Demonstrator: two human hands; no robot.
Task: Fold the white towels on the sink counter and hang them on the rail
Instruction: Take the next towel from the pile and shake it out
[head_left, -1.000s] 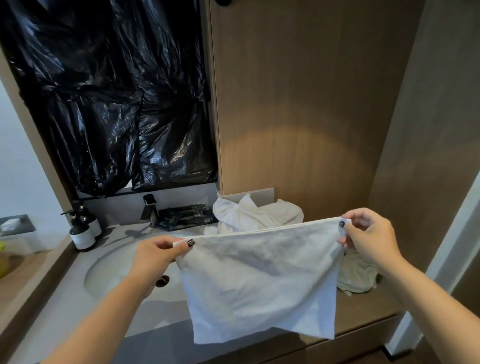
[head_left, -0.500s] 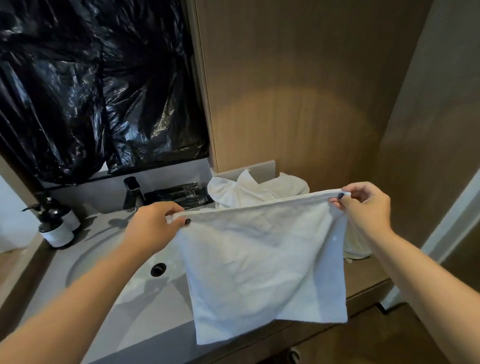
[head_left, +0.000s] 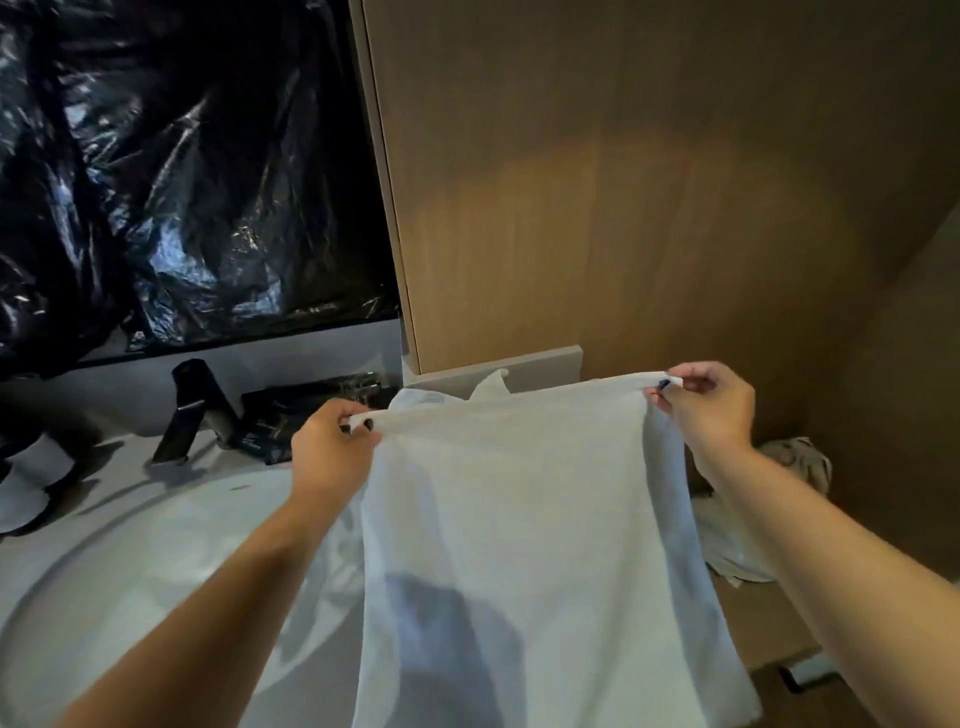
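Note:
A white towel (head_left: 524, 525) hangs spread in front of me, held by its top edge over the sink counter (head_left: 748, 623). My left hand (head_left: 332, 447) pinches the top left corner, and my right hand (head_left: 711, 405) pinches the top right corner. Behind the stretched edge, a tip of another white towel (head_left: 493, 382) pokes up from a pile that the held towel mostly hides. More crumpled cloth (head_left: 795, 467) lies on the counter at the right, past my right forearm. No rail is in view.
The round white basin (head_left: 156, 561) lies at the left, with a black faucet (head_left: 192, 405) behind it and dark packets (head_left: 311, 405) beside that. Black plastic sheeting (head_left: 182, 171) covers the wall above. Wooden panels (head_left: 623, 182) close off the back and right.
The view has moved closer and tilted down. Both hands have stayed on the towel's top corners and drawn nearer together, so the towel now hangs longer and narrower.

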